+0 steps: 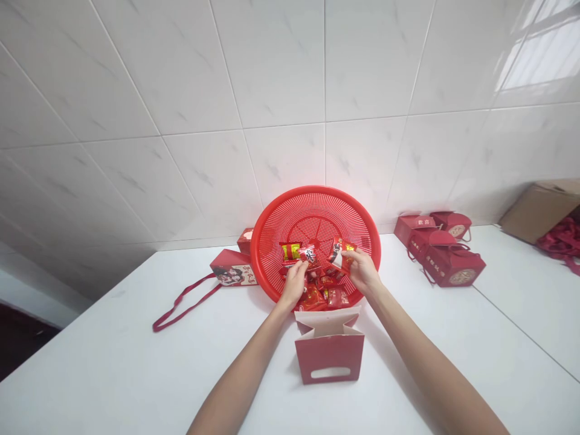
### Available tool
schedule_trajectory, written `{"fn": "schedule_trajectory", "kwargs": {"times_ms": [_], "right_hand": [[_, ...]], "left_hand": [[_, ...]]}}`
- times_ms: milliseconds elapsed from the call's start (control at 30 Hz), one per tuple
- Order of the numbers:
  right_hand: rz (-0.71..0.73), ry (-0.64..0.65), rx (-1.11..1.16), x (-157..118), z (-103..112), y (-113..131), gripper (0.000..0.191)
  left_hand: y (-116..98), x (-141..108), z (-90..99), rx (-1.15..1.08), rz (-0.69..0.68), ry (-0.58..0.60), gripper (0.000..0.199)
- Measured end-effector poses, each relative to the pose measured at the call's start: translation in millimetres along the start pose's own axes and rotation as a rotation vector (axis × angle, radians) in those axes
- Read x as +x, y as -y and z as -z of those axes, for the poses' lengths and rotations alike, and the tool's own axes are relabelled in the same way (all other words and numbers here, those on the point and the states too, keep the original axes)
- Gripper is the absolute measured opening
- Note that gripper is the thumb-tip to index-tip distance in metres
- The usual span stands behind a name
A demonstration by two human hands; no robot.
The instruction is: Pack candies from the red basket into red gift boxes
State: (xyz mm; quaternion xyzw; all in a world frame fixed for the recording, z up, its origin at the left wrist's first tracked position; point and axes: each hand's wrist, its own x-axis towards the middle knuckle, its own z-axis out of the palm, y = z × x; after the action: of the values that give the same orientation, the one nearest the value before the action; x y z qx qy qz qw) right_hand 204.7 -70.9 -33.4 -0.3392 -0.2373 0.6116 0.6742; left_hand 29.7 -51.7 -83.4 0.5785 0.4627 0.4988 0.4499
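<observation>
Both hands reach over a round red plastic basket (317, 196) that leans back towards the wall, with several wrapped snack packets (312, 297) in its lower part. My left hand (295, 281) is closed on a small red packet (307, 254) with dark and white print. In my right hand (362, 272), fingers pinch a larger red and white packet (336, 254). Between my forearms, in front of the basket, a dark red paper gift box (330, 356) stands upright with its top open and a pale slot low on its front.
Left of the basket lie a printed red box (233, 269) with a ribbon handle (181, 302) and a smaller red box (245, 240) behind it. Several closed red gift boxes (453, 266) stand at the right. A cardboard box (537, 208) with dark red ribbons (562, 238) sits farther right. A tiled wall (285, 151) bounds the white table (136, 374).
</observation>
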Motion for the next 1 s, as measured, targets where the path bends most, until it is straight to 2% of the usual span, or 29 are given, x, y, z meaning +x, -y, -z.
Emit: {"fn": "schedule_trajectory", "kwargs": {"times_ms": [167,333,433,533,667,767,833,900,1000], "right_hand": [[-0.002,0.044,0.021,2.2,2.6,-0.2,0.023],[-0.036,-0.018,0.037,3.6,5.1,-0.4,0.019],[-0.042,-0.047,0.024,1.9,3.6,0.2,0.017],[-0.056,-0.043,0.024,0.9,2.6,0.0,0.018],[-0.047,-0.019,0.019,2.9,5.2,-1.5,0.019],[-0.003,-0.002,-0.007,3.8,7.2,-2.3,0.024],[0.021,-0.005,-0.023,3.1,7.0,-2.9,0.027],[0.045,-0.010,-0.058,1.9,5.8,-4.2,0.028],[0.098,-0.010,-0.122,1.0,4.1,-7.5,0.029]], "left_hand": [[-0.5,-2.3,0.2,0.004,-0.032,-0.021,0.049],[-3.9,-5.4,1.2,0.136,-0.051,-0.035,0.041],[-7.6,-8.0,1.2,0.169,-0.033,0.029,0.024],[-9.5,-10.9,0.9,0.254,-0.109,0.122,0.024],[-10.2,-13.3,0.7,0.516,-0.258,0.214,0.026],[-9.5,-12.7,0.6,0.588,-0.283,0.245,0.021],[-8.0,-11.0,1.0,0.531,-0.280,0.232,0.020],[-6.1,-8.5,2.2,0.383,-0.247,0.203,0.020],[-4.2,-4.8,5.6,0.096,-0.108,0.146,0.011]]}}
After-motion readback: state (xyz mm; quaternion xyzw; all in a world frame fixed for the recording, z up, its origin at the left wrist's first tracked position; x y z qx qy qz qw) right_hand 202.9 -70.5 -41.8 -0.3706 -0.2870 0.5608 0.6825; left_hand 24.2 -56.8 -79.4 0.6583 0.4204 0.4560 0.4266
